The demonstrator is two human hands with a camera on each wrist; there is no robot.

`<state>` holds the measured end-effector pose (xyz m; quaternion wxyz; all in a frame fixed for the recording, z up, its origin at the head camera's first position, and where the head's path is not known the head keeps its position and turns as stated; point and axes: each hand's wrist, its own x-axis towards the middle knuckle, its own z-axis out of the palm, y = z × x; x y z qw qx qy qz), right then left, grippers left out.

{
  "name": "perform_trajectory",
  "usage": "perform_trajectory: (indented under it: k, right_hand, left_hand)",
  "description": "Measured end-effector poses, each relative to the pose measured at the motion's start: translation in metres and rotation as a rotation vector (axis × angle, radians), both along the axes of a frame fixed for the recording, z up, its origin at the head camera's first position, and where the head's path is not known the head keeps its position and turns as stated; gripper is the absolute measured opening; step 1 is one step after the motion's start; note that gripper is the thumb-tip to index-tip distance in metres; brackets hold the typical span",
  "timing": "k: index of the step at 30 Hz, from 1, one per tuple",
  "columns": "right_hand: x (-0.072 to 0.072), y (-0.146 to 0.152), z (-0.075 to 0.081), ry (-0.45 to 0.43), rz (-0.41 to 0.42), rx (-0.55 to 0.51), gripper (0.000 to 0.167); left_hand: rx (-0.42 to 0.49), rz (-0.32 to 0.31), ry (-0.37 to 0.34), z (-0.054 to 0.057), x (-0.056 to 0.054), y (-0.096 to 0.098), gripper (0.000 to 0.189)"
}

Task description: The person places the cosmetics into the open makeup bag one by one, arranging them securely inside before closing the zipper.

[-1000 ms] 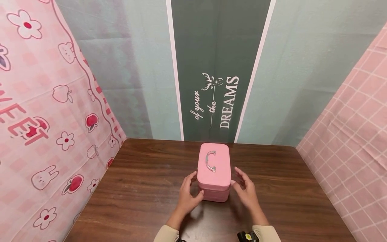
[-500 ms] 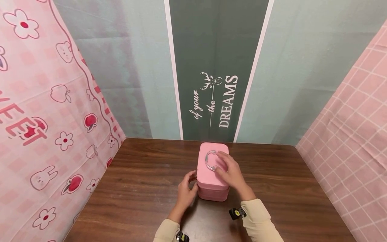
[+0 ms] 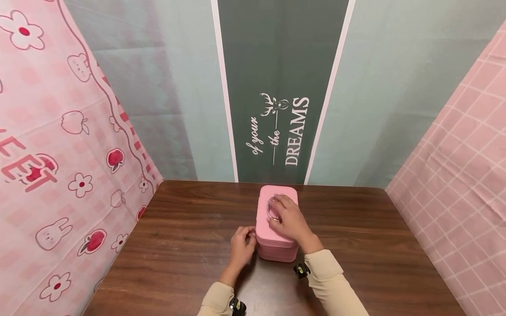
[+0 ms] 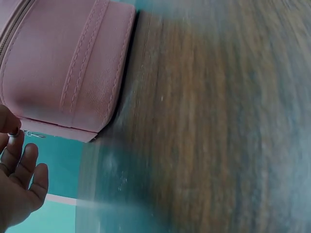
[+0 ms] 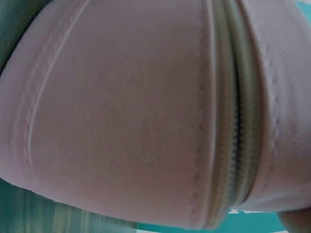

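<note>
A pink cosmetic case [image 3: 277, 230] with a zip stands on the wooden table [image 3: 189, 228]. On its lid is a silver handle [image 3: 269, 209]. My left hand [image 3: 241, 248] is at the case's left side, its thumb and index finger pinching a small metal zipper pull [image 4: 13, 134] in the left wrist view. Another dangling metal pull [image 4: 36, 135] shows beside those fingertips. My right hand [image 3: 290, 219] rests over the lid, thumb and fingers spread about the handle. The right wrist view is filled by the case's side and its zip [image 5: 236, 116]; most of that hand is hidden there.
A green and grey-blue curtain [image 3: 272, 52] with white lettering hangs behind the table's far edge. Pink printed cloth [image 3: 79, 145] borders the left, and pink checked cloth [image 3: 454, 153] the right. Both wrists wear small black cameras.
My right hand has moved from the case's right side up onto the lid by the handle. My left hand has drawn its fingers together at the left side. The case stays in place.
</note>
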<state>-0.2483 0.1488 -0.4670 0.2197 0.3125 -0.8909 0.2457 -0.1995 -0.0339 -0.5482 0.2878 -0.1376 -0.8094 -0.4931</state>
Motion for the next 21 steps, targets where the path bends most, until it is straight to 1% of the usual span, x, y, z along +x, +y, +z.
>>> perform_trajectory:
  k: [3,6,10,13,16,18,21]
  right_hand:
    - [0.000,0.000,-0.001,-0.025,-0.022,0.039,0.048]
    - [0.000,0.000,-0.003,-0.036,-0.024,0.036,0.047]
    - [0.001,-0.001,-0.005,-0.042,-0.038,0.018,0.046]
    - [0.003,-0.004,-0.005,-0.058,-0.094,-0.005,0.045]
    - [0.006,-0.010,-0.005,-0.075,-0.175,-0.036,0.044]
    - [0.009,-0.014,-0.004,-0.089,-0.228,-0.055,0.043]
    - [0.012,-0.021,-0.002,-0.108,-0.304,-0.079,0.043]
  left_hand:
    - [-0.030,-0.002,-0.020,0.000,0.001,-0.002,0.010]
    - [-0.042,-0.020,-0.039,-0.001,0.003,-0.005,0.004]
    - [-0.056,-0.044,-0.055,-0.002,0.006,-0.008,0.004]
    - [-0.050,-0.064,-0.063,-0.002,0.007,-0.010,0.005]
    - [-0.030,-0.069,-0.074,-0.001,0.007,-0.011,0.007]
    - [-0.022,-0.057,-0.069,0.000,0.007,-0.012,0.007]
    - [-0.025,-0.031,-0.041,0.001,0.009,-0.013,0.008]
